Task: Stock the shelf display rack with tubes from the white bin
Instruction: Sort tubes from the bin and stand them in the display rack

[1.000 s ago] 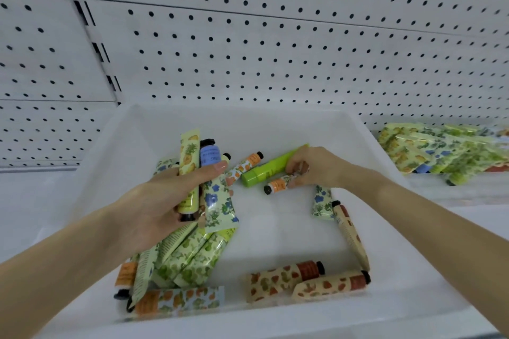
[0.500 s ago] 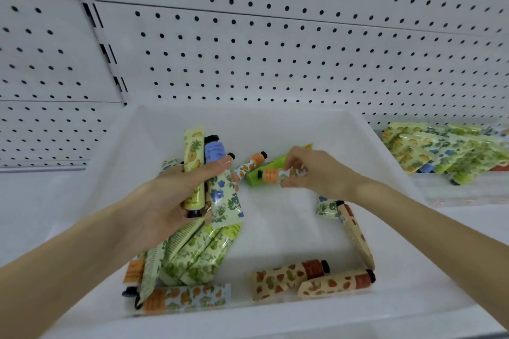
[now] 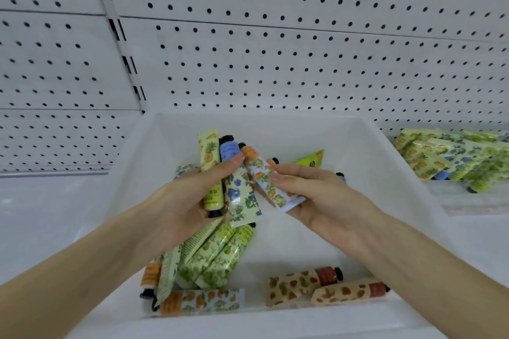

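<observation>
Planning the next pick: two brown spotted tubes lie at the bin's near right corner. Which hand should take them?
Right, probably. The right hand is on their side of the white bin, holding only the orange-capped tube, which it could pass over. The left hand grips two tubes. The spotted tubes lie below the right forearm.

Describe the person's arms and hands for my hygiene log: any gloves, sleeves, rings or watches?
Both forearms are bare, with no sleeve in view. The left hand and right hand wear no gloves. No ring, watch or bracelet shows. Fingernails look short and unpainted.
</observation>
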Motion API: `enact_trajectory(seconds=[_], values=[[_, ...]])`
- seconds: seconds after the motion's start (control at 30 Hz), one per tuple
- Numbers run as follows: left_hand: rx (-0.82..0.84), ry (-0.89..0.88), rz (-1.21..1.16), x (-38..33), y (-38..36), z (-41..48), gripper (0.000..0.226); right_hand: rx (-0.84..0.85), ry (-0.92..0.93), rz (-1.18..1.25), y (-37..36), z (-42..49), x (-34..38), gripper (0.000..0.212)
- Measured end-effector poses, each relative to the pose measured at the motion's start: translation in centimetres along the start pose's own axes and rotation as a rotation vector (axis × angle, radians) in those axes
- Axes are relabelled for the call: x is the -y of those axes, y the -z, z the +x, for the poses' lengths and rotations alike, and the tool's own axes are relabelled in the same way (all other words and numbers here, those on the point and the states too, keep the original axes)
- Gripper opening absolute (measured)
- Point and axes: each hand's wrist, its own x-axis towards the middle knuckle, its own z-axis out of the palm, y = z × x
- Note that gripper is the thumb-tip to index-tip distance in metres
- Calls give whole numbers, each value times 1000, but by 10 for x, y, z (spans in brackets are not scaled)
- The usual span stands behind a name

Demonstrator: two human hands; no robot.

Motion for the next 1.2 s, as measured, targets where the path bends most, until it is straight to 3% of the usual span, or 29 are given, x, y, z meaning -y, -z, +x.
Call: enact_trajectory(seconds=[0.23, 0.37, 0.43, 0.67, 0.9, 1.07, 1.2], values=[[-18, 7, -61, -2, 0, -1, 47, -50, 40, 60, -15, -2, -9, 28], [13, 10, -51, -2, 1, -2, 46, -25, 81, 64, -19, -4, -9, 43], [27, 12, -37, -2, 1, -2, 45, -5, 99, 53, -20, -4, -8, 39], [40, 7, -34, 1, 0, 0, 34, 4, 162, -119, -23, -8, -9, 29], [97, -2, -16, 3, 2, 3, 61, 4, 217, -282, -29, -7, -12, 26], [78, -2, -57, 2, 1, -1, 41, 17, 293, -411, -34, -5, -17, 15], [56, 4, -18, 0, 1, -3, 45, 20, 296, -421, -31, -2, -18, 19]])
